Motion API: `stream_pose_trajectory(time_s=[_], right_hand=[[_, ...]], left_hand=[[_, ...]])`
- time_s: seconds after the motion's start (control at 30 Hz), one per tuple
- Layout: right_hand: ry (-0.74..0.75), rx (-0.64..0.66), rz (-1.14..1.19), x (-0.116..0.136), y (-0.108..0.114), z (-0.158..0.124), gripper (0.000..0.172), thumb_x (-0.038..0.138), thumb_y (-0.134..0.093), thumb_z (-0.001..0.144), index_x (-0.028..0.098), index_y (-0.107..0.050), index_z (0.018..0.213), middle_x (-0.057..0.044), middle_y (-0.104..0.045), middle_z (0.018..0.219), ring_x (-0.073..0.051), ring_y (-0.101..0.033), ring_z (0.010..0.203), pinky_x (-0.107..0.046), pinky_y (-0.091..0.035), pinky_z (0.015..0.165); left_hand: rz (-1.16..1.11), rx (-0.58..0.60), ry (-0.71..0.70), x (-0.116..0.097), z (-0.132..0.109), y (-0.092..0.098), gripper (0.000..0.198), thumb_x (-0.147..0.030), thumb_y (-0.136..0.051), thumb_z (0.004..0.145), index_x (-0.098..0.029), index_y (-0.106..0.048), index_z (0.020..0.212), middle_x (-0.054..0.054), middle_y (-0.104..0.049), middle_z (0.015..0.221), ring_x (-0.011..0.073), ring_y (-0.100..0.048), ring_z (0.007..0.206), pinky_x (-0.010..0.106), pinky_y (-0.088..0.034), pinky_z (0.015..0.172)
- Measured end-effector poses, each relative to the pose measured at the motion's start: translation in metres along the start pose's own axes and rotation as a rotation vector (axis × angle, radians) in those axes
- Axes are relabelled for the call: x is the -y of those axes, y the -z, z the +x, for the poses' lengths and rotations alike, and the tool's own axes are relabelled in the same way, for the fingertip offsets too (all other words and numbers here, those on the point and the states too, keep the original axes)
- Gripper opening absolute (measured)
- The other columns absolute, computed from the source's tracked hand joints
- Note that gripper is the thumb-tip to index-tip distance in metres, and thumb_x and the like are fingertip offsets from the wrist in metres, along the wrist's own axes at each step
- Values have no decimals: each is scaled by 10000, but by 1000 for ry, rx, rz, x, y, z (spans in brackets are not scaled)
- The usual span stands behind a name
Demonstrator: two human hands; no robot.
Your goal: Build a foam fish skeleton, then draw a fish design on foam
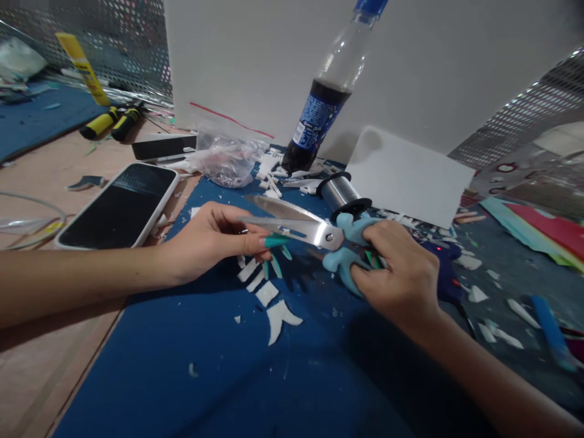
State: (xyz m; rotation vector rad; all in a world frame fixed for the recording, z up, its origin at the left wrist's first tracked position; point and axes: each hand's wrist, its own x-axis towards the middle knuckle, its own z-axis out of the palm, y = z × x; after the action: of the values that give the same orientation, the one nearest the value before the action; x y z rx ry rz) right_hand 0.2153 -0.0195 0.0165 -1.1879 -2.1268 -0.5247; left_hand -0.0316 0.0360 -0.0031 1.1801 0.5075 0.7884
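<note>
I see right hand (401, 267) tight on scissors (329, 236), blades (285, 212) apart, left hand (214, 237) near them, can't tell if gripping, white bits (267, 294) in from the blue mat's (182, 395) left edge

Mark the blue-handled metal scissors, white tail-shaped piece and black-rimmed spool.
Blue-handled metal scissors (329, 238): head view, pivot screw.
White tail-shaped piece (276, 312): head view, middle.
Black-rimmed spool (339, 192): head view, silvery winding.
</note>
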Motion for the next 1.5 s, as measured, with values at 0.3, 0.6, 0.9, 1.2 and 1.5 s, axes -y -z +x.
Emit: stream_pose_trajectory(time_s=[0.3,0.6,0.9,1.2,1.5], right_hand=[[-648,328,128,12,6,3,266,406,-679,720,197,-552,615,18,-482,499,-129,-432,451,-271,-329,418],[-829,404,308,22,5,3,338,438,-594,812,161,-542,1000,-146,-661,931,-279,-646,852,-407,-543,671],[-404,270,405,43,18,12,261,317,-349,983,186,-523,839,-36,-559,757,-162,-551,717,-311,-445,656],[-444,403,816,59,-7,29,319,328,-402,970,197,-437,681,40,-459,569,-90,-435,506,-244,-347,506],[-602,391,733,54,2,53,418,269,-480,921,195,-390,520,48,-442,464,-67,-390,432,-250,-328,484]], left_hand=[[66,22,-15,0,-1,0,85,-174,-719,784,-223,-759,728,-52,-732,650,32,-653,594,59,-504,551],[126,45,-15,-2,0,-1,55,-208,-730,777,-211,-761,731,-47,-738,657,33,-658,610,63,-507,578],[77,144,-53,1,-1,-2,21,-209,-767,736,-219,-761,719,-29,-751,689,50,-674,641,90,-506,603],[36,136,-48,3,0,-1,113,-281,-809,682,-185,-750,684,-3,-727,655,75,-635,604,161,-487,610],[-100,39,-6,5,5,3,277,-387,-828,641,-178,-651,688,-36,-664,734,52,-576,640,151,-439,606]])
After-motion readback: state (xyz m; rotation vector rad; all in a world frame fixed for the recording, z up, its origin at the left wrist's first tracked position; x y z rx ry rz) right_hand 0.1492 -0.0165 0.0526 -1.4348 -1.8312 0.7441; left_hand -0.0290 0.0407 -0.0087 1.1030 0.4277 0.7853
